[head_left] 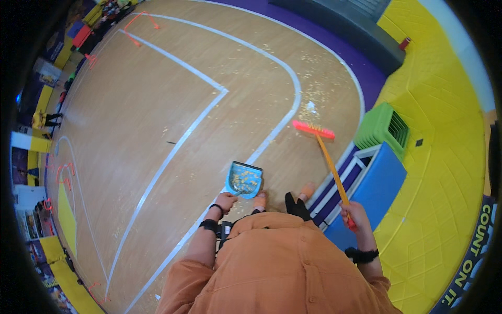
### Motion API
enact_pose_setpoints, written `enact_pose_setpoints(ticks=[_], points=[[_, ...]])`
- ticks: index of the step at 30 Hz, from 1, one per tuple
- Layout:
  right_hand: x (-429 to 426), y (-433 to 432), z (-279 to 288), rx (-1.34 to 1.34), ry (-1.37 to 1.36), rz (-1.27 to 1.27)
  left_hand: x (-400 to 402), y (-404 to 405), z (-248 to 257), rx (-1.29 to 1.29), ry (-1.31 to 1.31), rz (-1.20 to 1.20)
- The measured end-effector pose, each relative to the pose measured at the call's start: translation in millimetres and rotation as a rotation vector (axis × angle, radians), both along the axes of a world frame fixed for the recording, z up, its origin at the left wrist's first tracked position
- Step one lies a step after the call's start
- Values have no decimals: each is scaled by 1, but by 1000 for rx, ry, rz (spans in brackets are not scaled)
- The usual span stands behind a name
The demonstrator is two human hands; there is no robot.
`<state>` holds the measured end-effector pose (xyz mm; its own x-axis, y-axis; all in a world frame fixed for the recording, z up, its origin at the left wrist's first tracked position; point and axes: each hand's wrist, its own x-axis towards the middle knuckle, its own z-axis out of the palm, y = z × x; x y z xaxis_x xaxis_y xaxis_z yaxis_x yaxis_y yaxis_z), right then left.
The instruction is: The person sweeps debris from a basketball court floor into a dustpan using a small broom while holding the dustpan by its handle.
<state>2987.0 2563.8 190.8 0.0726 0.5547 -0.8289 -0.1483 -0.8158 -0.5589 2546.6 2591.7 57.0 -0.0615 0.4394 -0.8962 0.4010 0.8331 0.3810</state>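
My left hand (226, 202) grips the handle of a light-blue dustpan (244, 178), held in front of my feet. Yellowish flakes and grey debris lie in its pan, and its dark lip points away from me. In my right hand (356, 216) is the orange handle (331, 167) of a broom, near its red end. The broom's pink head (313, 130) is out ahead on the right, at the near side of a patch of scattered yellowish flakes (313, 94). A crumpled white scrap (311, 107) lies among those flakes, just beyond the bristles.
On my right stand a stack of green plastic stools (382, 127) and a blue padded bench (372, 188), against a yellow padded wall (435, 168). A dark padded block (345, 29) lies ahead. White lines cross the wood-look floor (129, 110). Far left, a person (45, 119) stands near orange hurdles (64, 174).
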Motion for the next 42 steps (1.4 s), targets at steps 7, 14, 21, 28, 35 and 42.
enact_pose_setpoints(ticks=[7, 14, 21, 28, 35, 42], points=[[81, 75, -33, 89, 28, -95, 48, 8, 21, -98, -47, 147], [131, 122, -107, 142, -35, 19, 106, 16, 9, -85, -41, 148], [114, 34, -95, -7, -48, 462, 141, 29, 0, -97, -59, 149], [185, 24, 9, -291, 509, 274, 174, 60, 8, -82, -35, 159], [185, 35, 9, -40, 157, 529, 196, 85, 15, -69, 18, 174], [190, 85, -15, 93, -8, 361, 198, 94, 24, -22, 79, 231]])
